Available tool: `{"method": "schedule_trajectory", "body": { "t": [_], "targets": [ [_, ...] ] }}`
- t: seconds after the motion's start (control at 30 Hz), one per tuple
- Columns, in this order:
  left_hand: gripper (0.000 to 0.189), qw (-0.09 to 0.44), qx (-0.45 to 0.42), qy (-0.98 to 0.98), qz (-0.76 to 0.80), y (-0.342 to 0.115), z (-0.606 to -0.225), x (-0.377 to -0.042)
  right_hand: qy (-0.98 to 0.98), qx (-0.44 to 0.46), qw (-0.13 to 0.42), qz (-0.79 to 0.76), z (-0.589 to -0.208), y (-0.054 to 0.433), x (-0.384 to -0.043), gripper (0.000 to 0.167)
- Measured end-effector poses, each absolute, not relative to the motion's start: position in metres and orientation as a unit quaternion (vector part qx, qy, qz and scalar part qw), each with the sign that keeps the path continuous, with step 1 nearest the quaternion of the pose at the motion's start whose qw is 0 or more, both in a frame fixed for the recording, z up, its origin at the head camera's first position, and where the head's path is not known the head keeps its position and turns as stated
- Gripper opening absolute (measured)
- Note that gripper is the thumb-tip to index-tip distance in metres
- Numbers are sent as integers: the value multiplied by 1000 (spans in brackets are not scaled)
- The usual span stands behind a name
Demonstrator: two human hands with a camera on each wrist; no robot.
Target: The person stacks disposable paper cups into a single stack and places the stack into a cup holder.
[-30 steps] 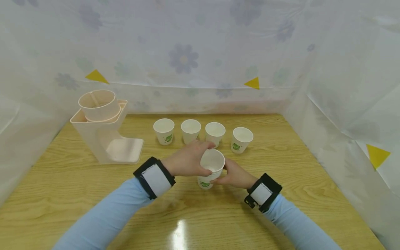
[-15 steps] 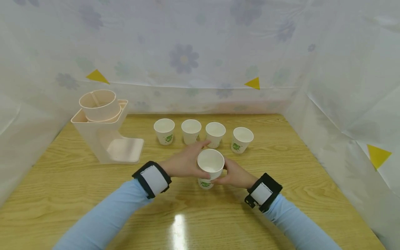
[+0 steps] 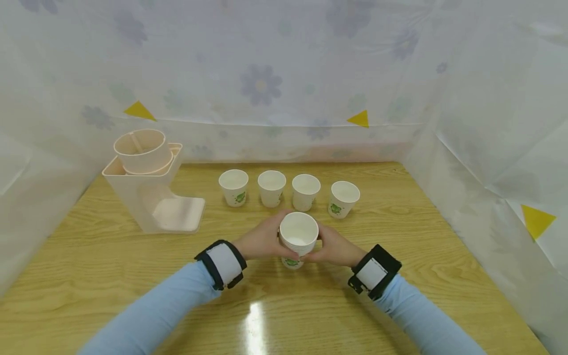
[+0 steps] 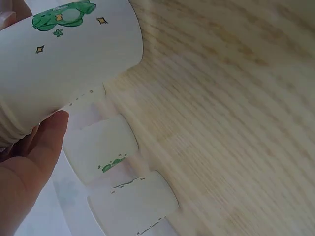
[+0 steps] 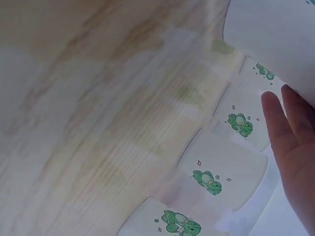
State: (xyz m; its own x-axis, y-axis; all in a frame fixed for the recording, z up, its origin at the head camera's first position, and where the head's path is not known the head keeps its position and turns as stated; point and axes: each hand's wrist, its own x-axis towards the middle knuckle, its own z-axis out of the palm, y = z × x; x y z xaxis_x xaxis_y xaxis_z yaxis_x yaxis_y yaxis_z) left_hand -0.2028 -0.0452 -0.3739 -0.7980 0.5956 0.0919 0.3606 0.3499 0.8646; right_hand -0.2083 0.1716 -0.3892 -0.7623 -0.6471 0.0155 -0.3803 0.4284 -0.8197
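Observation:
A nested stack of white paper cups (image 3: 298,231) with a green cartoon print stands upright in front of me. My left hand (image 3: 265,239) wraps the stack from the left, thumb across its near side. From the other side my right hand (image 3: 334,247) holds it, thumb at the front. In the left wrist view several stacked rims show near the fingers (image 4: 47,142), with the printed lowest cup (image 4: 74,54) beyond them. Right hand fingers (image 5: 278,120) lie along the stack's wall in the right wrist view. The far fingertips are hidden behind the stack in the head view.
Behind the stack stand single paper cups in a row: one at far left (image 3: 233,188), two in the middle (image 3: 271,188) and one at right (image 3: 343,199). A cream plastic dispenser (image 3: 142,192) with a round top sits at left on the wooden table (image 3: 399,296). White sheets hang around.
My left hand has come lower and closed in around the stack from its wider spread at the rim. The upper cup has sunk deeper into the stack. My right hand has stayed in place.

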Motion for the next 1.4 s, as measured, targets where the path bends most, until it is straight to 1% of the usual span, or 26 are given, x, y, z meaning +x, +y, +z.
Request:
{"method": "schedule_trajectory", "body": {
  "t": [0.07,0.2,0.27,0.33,0.4,0.47,0.5,0.57,0.77,0.9,1.07,1.27,1.4],
  "targets": [
    [81,116,292,814,488,-46,-375,-202,830,-316,158,-430,-389,171,-210,75],
    [80,114,279,819,488,-45,-378,-202,839,-322,187,-396,-383,178,-216,79],
    [80,114,274,819,490,-45,-379,-202,858,-309,183,-367,-377,185,-220,76],
    [80,113,270,820,493,-44,-380,-202,881,-293,144,-343,-371,192,-227,67],
    [80,110,264,822,492,-44,-382,-203,901,-263,85,-333,-365,198,-234,58],
    [79,101,261,828,485,-43,-383,-203,915,-226,30,-333,-359,202,-242,52],
    [79,98,258,832,481,-43,-382,-203,919,-206,10,-335,-357,203,-246,51],
    [79,92,248,840,474,-43,-381,-203,930,-159,-5,-332,-352,205,-254,58],
    [78,82,230,849,468,-44,-380,-210,955,-60,0,-292,-356,207,-276,88],
    [78,78,225,851,468,-44,-382,-217,962,-23,1,-272,-361,211,-284,97],
    [77,72,231,852,465,-42,-382,-220,964,-2,13,-266,-365,215,-286,96],
    [76,68,228,854,462,-41,-381,-220,964,-9,17,-266,-365,218,-285,88],
    [76,69,227,855,462,-39,-382,-221,960,-16,19,-281,-363,224,-284,87]
  ]
}}
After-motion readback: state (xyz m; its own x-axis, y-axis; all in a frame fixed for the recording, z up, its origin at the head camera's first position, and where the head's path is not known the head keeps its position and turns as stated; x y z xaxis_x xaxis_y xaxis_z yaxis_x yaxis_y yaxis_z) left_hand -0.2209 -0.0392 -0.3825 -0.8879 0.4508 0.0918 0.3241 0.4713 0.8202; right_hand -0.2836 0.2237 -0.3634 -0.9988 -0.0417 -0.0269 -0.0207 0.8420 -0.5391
